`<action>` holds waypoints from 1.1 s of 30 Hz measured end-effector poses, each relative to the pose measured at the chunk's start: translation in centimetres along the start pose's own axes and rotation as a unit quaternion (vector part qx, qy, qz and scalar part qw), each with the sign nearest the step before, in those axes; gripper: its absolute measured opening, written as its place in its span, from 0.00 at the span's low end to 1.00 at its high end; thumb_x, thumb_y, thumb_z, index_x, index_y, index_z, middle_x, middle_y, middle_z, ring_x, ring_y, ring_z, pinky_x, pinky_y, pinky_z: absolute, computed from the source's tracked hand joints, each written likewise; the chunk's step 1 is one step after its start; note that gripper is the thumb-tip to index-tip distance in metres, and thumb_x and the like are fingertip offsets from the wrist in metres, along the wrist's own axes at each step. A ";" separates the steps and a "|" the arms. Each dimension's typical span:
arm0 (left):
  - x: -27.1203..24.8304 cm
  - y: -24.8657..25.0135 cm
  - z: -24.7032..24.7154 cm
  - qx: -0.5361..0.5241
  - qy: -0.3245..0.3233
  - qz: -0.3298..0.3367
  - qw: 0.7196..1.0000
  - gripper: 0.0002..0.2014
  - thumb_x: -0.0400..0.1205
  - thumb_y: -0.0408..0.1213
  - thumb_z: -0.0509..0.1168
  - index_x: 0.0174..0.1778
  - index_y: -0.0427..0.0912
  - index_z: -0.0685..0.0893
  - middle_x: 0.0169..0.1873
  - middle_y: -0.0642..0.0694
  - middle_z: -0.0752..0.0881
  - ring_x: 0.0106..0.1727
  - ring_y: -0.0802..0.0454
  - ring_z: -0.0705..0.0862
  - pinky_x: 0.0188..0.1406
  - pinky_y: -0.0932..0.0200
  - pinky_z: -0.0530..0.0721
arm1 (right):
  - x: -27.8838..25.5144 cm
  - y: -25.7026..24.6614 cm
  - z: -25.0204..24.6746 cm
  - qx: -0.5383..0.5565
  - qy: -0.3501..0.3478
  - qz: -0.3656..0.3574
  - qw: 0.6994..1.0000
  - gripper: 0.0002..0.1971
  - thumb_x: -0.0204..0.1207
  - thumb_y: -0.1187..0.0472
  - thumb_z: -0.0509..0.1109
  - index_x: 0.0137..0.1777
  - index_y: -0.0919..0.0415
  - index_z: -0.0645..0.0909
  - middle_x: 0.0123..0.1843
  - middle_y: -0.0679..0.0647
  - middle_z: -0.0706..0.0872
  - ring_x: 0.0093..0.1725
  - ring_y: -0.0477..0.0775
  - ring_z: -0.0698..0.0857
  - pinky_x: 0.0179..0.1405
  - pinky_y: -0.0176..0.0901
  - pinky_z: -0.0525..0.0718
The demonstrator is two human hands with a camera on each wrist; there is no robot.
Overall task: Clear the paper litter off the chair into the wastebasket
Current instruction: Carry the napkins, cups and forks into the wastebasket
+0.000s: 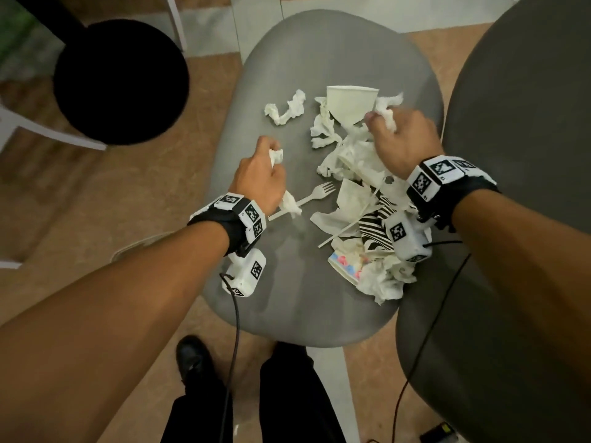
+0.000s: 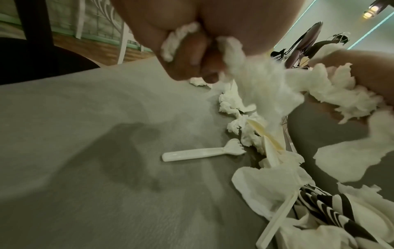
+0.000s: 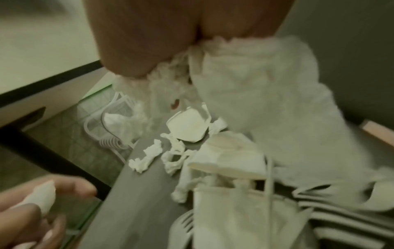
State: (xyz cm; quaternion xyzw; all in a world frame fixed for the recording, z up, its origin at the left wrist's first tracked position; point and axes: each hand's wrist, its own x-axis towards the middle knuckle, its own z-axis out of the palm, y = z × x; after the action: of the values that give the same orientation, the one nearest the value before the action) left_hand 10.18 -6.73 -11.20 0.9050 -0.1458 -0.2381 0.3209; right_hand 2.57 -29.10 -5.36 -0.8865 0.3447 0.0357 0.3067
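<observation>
Paper litter covers the right half of the grey chair seat (image 1: 287, 292): crumpled tissues, a flattened white paper cup (image 1: 350, 103), a striped wrapper (image 1: 374, 228) and a colourful cup (image 1: 347, 265). A twisted tissue (image 1: 286, 108) lies alone at the far left of the heap. My left hand (image 1: 271, 156) hovers over the seat's left side and grips a crumpled tissue (image 2: 245, 70) whose tail hangs below the palm. My right hand (image 1: 380, 119) is at the far end of the heap, fingers curled round a big wad of tissue (image 3: 255, 87). A round black container (image 1: 118, 81) stands on the floor to the left.
A white plastic fork (image 1: 307, 198) lies on the seat between my hands, a white stick (image 1: 345, 230) beside it. A second grey chair (image 1: 527, 155) stands close on the right. A white wire frame (image 3: 106, 131) with white paper shows beyond the seat's far edge. My legs stand at the near edge.
</observation>
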 end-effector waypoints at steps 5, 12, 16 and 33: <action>-1.6 -1.8 -1.2 0.019 0.025 -0.012 0.999 0.21 0.76 0.56 0.59 0.27 0.43 0.71 0.26 0.44 0.83 0.34 0.36 0.83 0.35 0.48 0.84 | -1.8 -3.0 2.1 0.062 -0.015 0.027 0.998 0.27 0.77 0.38 0.68 0.26 0.58 0.70 0.29 0.53 0.78 0.28 0.52 0.75 0.27 0.42 0.68; -4.7 -6.0 -4.5 0.008 0.075 -0.029 0.997 0.28 0.89 0.47 0.56 0.20 0.45 0.67 0.28 0.36 0.83 0.33 0.34 0.80 0.34 0.51 0.72 | -6.0 -8.9 8.4 0.146 -0.042 0.014 0.988 0.24 0.83 0.49 0.63 0.26 0.59 0.71 0.25 0.53 0.75 0.27 0.51 0.74 0.30 0.42 0.69; -7.5 -11.1 -6.6 -0.029 0.050 -0.085 0.995 0.23 0.87 0.51 0.55 0.30 0.41 0.76 0.31 0.38 0.84 0.37 0.32 0.83 0.34 0.51 0.75 | -9.0 -13.7 13.8 0.185 -0.101 0.010 0.977 0.24 0.83 0.43 0.64 0.29 0.57 0.73 0.25 0.49 0.75 0.29 0.49 0.75 0.35 0.44 0.73; -13.5 -42.1 -4.7 -0.196 0.088 -0.359 0.908 0.17 0.82 0.33 0.65 0.66 0.41 0.71 0.44 0.49 0.83 0.42 0.51 0.81 0.37 0.60 0.75 | -17.2 -19.2 45.1 -0.007 -0.374 0.006 0.927 0.35 0.78 0.63 0.65 0.83 0.45 0.58 0.68 0.59 0.82 0.59 0.65 0.86 0.57 0.60 0.88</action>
State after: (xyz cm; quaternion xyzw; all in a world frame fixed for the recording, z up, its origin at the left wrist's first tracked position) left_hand 5.91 32.98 -30.85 0.8323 0.2679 -0.2801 0.3963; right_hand 8.33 17.76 -27.18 -0.8084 0.2099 0.3692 0.4075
